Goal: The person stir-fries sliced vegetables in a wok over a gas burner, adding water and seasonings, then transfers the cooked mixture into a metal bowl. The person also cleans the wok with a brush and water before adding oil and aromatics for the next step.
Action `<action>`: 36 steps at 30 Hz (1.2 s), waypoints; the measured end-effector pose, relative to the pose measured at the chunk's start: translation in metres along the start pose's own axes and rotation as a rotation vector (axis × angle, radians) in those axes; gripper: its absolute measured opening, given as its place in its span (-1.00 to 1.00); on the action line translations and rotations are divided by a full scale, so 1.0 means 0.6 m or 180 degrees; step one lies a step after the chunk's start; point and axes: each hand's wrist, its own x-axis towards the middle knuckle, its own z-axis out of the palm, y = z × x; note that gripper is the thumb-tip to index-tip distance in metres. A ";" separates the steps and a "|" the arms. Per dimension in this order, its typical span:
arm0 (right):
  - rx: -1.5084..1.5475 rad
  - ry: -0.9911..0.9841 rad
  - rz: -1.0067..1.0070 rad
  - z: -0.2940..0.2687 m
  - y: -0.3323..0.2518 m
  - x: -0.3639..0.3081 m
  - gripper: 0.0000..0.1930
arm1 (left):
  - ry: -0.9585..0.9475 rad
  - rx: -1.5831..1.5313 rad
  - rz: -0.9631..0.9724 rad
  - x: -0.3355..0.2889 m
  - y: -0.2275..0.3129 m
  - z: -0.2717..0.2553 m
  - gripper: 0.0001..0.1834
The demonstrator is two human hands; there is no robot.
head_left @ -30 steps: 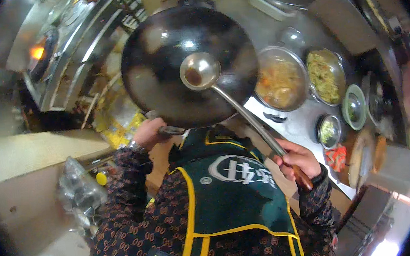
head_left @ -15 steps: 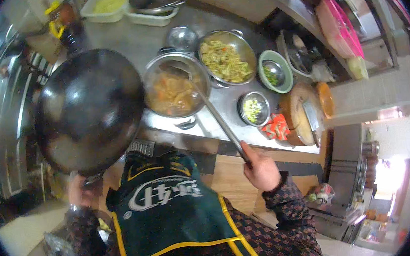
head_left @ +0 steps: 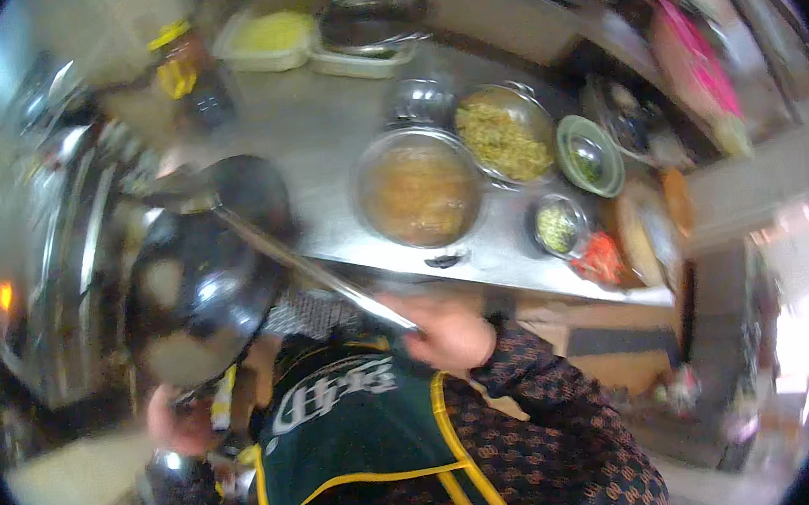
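My left hand point(head_left: 181, 422) is closed round the handle of a dark wok point(head_left: 207, 298), held over the left side beside the stove. My right hand point(head_left: 447, 332) grips a long-handled metal ladle point(head_left: 297, 264). The ladle's head reaches over the far rim of the wok, though motion blurs its shape. Right of the wok stands a metal pot point(head_left: 368, 212) with orange-brown stew point(head_left: 423, 191) in it. Behind the pot, to the right, a steel pan holds chopped vegetables point(head_left: 504, 138).
A flame point(head_left: 3, 295) burns at far left on the stove. Along the steel counter point(head_left: 315, 153) stand a yellow-capped bottle point(head_left: 184, 74), white tubs point(head_left: 271, 64), a green bowl point(head_left: 567, 156), a small bowl of chopped greens point(head_left: 557, 227), a red packet point(head_left: 600, 260) and a chopping board point(head_left: 634, 228).
The wok has come down and tilted away from the pot. My right hand has swung the ladle left, out of the pot and over to the wok. The view has shifted.
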 end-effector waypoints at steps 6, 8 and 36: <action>-0.0058 0.0036 -0.0458 0.122 -0.121 0.107 -0.35 | -0.0243 0.0260 -0.0791 -0.030 0.129 -0.161 -0.70; 0.0448 -0.0400 0.0105 0.210 -0.167 0.156 -0.36 | -0.0233 0.0035 -0.0648 -0.039 0.197 -0.245 -0.77; 0.0093 -0.1974 -0.1013 0.408 -0.727 1.217 -0.34 | 0.0895 -0.1977 0.0285 0.260 1.107 -0.401 -0.78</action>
